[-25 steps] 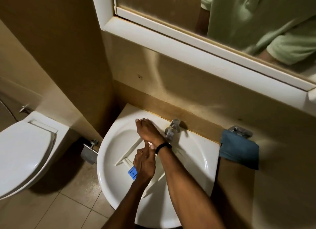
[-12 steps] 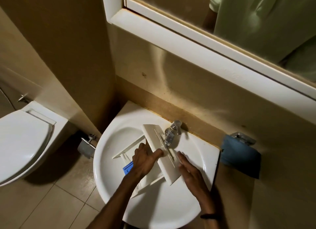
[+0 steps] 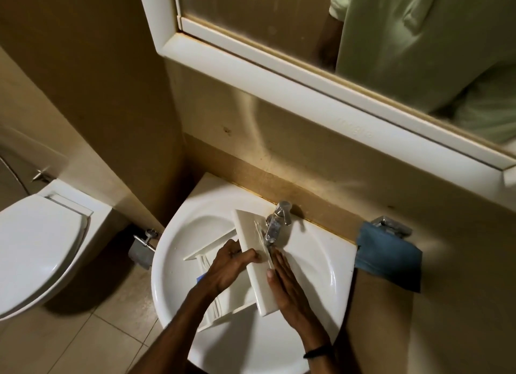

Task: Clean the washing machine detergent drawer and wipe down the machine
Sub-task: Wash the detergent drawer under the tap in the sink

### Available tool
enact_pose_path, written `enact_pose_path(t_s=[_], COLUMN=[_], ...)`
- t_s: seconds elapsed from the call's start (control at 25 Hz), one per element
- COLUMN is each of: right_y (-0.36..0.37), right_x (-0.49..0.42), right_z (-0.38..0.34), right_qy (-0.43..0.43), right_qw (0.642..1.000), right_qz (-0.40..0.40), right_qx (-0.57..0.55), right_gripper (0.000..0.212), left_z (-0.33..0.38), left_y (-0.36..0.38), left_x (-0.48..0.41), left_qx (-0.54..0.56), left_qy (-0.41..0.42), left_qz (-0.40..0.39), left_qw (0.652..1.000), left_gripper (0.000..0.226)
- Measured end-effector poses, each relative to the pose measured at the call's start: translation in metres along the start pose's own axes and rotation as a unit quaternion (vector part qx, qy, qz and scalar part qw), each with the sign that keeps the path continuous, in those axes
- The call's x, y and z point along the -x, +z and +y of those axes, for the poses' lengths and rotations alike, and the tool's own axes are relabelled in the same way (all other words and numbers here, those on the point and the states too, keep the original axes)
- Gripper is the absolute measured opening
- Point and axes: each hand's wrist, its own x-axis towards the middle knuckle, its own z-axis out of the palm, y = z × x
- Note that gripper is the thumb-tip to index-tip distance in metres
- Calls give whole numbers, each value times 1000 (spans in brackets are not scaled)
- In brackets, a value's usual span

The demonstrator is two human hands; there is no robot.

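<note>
A white detergent drawer (image 3: 252, 242) lies in the white sink (image 3: 315, 264), its long front panel tilted up under the chrome tap (image 3: 276, 223). My left hand (image 3: 227, 264) grips the drawer across the panel's left edge, thumb on top. My right hand (image 3: 287, 284) lies flat with its fingers straight against the panel's right side, and a black band sits on that wrist. A small blue tab of the drawer (image 3: 201, 277) peeks out below my left hand. Whether water runs from the tap I cannot tell.
A blue cloth (image 3: 389, 257) hangs from a chrome holder right of the sink. A white toilet (image 3: 39, 242) stands at the left, with a paper holder (image 3: 142, 246) on the wall between. A framed mirror (image 3: 279, 63) hangs above.
My right hand left the tap area and came down to the drawer's right side. The drawer's front panel has been tipped up under the tap. The camera has shifted slightly left.
</note>
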Motion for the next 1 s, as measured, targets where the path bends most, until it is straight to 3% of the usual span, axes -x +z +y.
enact_pose_path(t_s=[0.16,0.28,0.4,0.48,0.6,0.68,0.8,0.88,1.0], right_y=[-6,-5,16,31,34,32,22,25,28], right_x=[-37,-69,-18,32,1,-52,-114,-88,13], right_z=[-1,-9,9,11,-26,-61,-80,-71,-31], right_qy=[7,18,-7,-43,-70,-96,-34,-39,-51], right_qw=[1000,1000,996,986,990,986,992,991,988], right_qz=[23,-3,58,107,80,58,-13,-14,53], right_qx=[11,10,60,122,90,119,119,124,139], right_gripper=[68,60,40,47,66,64,58,60,60], left_z=[-8,-13,-10,-12,-31,-43,-62,-53,-31], left_y=[-6,-2,4,5,-1,-2,-4,-5,3], left_x=[-19,-20,-13,-13,-21,-30,-43,-40,-29], left_qx=[-94,-119,-127,-142,-120,-100,-107,-109,-130], left_qy=[-14,-5,-1,20,46,53,49,27,19], left_qz=[2,26,87,93,69,63,64,94,113], left_qw=[995,993,988,985,989,992,991,989,985], left_gripper=[44,43,49,63,79,69,49,48,65])
